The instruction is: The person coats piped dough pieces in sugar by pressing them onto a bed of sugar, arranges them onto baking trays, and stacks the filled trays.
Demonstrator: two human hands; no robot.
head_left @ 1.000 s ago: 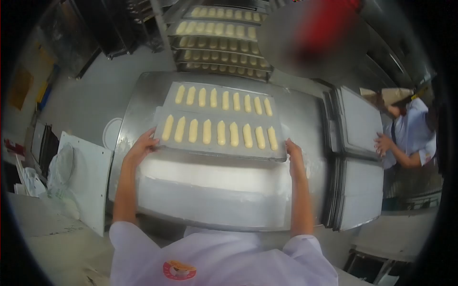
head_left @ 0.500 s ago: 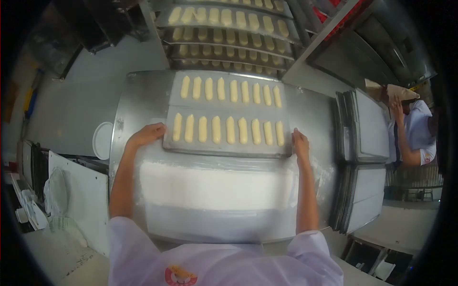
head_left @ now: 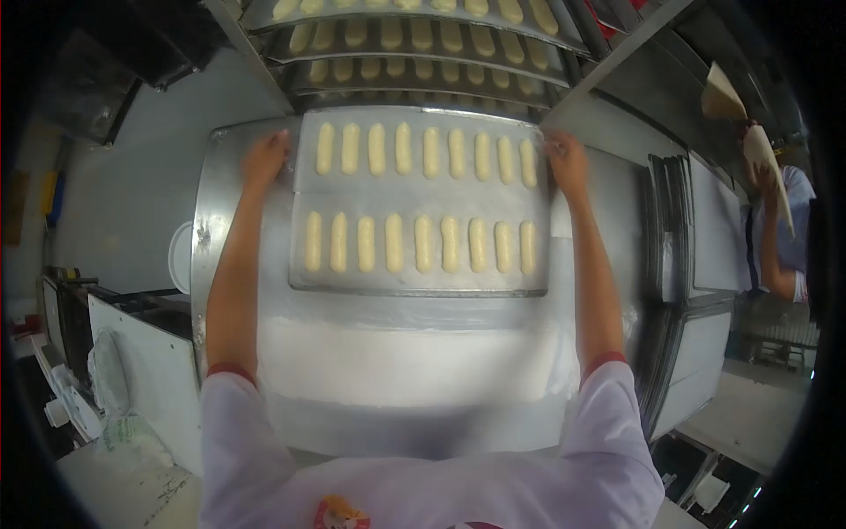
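Observation:
A metal baking tray [head_left: 414,198] lies in front of me on the steel table, carrying two rows of pale, piped dough fingers [head_left: 423,242]. My left hand [head_left: 266,159] is at the tray's far left corner, fingers loosely curved, with a narrow gap to the edge. On the opposite side my right hand [head_left: 565,160] has its fingertips at the tray's far right edge, closed against it. Nearer to me, a white powdery layer [head_left: 405,361] covers a sheet on the table.
Beyond the table stands a rack [head_left: 423,66] with several loaded trays. Stacked flat trays [head_left: 696,247] stand on edge at the right. Farther right, another person [head_left: 780,212] holds a cone-shaped bag. A white round lid [head_left: 181,256] lies at the left.
Both hands have moved away from me, from the tray's near sides to its far corners. The view has shifted toward the tray. The other person's bag has moved.

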